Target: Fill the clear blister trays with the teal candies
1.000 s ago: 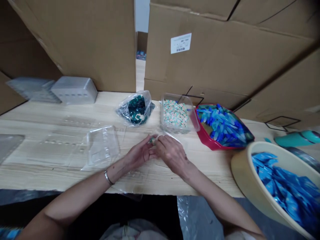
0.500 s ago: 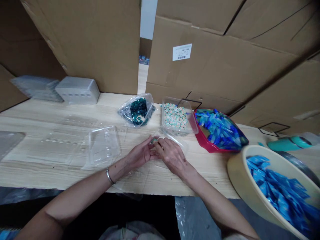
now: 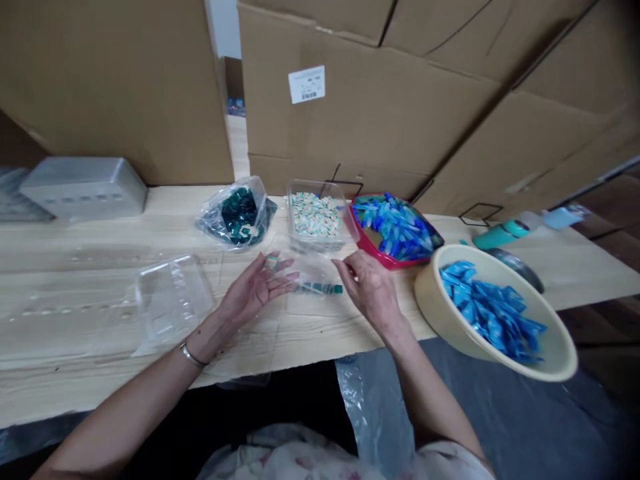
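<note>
Landmark: the clear tub (image 3: 349,225) of pale-and-green chips (image 3: 316,215), on the wooden table (image 3: 320,340).

My left hand (image 3: 250,288) is in front of the tub and to its left, palm turned up. Grip: pinching a small green-and-pale piece (image 3: 271,262) between thumb and fingers; I cannot tell if it is 1 chip or several together. A metal bracelet (image 3: 193,355) sits on this wrist.

My right hand (image 3: 373,287) is in front of the tub and to its right, fingers partly curled, thumb pointing inward. Whether these fingers grasp anything, I cannot tell.

Straight in front of the tub, between my 2 hands, lies a row of dark green squares (image 3: 320,288), with clear plastic about it; its outline is too faint to follow.

Left of the tub: an open clear bag (image 3: 207,223) with dark green pieces (image 3: 240,210) in it. Farther left and nearer me, a clear moulded tray (image 3: 173,297); farthest left, a pale slotted block (image 3: 83,190).

Right of the tub, just beside it: a red tray (image 3: 373,250) of slender blue pieces (image 3: 400,230). Beyond that, a cream basin (image 3: 565,357) of blue packets (image 3: 490,313), then a teal bottle (image 3: 501,235).

Behind the tub: cardboard (image 3: 380,120) with 1 white label (image 3: 307,85).
</note>
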Demonstrator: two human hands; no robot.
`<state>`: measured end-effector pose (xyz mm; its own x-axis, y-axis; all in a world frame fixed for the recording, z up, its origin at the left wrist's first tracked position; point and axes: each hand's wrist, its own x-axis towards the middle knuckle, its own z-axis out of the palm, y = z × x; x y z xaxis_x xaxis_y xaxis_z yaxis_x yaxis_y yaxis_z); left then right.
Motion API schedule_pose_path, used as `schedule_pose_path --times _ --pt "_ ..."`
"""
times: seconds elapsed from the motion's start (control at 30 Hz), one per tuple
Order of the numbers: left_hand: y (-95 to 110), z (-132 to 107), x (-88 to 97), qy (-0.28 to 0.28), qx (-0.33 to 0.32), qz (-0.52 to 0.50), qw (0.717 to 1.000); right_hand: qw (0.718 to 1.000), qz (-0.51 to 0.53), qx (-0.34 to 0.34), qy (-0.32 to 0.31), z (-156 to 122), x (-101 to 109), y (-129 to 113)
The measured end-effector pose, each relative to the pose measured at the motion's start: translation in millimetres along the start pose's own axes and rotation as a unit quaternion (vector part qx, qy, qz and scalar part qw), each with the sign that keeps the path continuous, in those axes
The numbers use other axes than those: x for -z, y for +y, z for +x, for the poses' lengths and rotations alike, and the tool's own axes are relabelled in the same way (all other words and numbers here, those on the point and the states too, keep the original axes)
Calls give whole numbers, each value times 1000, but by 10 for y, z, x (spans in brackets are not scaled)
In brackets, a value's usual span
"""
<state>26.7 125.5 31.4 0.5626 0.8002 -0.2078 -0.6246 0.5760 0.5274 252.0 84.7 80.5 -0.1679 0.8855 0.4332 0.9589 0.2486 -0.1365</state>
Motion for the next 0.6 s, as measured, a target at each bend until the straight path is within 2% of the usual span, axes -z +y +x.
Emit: schedule_pose_path --times 0.07,0.13,0.2,0.27,0.33,0.4,0.5,0.6 --pt "13 -7 -2 6 -3 8 1000 997 -37 -66 -31 -174 -31 269" --pt "4 -6 -5 8 -1 20 1000 994 -48 -83 -51 -321 -112 493" --pt "-7 -5 -28 14 7 30 999 995 -33 -94 -25 -375 -174 648" --pt "-6 -25 -86 22 15 29 999 994 -12 -100 30 -322 -163 740" --pt "9 -90 -177 32 16 23 999 994 -11 -86 72 -184 -82 803" --pt "27 -203 -276 51 7 28 998 994 -25 -76 75 15 25 889" --pt "24 -414 -374 106 -6 56 993 988 -57 -146 5 411 136 1131" --pt "-44 -582 -391 162 -9 75 984 968 -109 -214 -79 876 121 1465"
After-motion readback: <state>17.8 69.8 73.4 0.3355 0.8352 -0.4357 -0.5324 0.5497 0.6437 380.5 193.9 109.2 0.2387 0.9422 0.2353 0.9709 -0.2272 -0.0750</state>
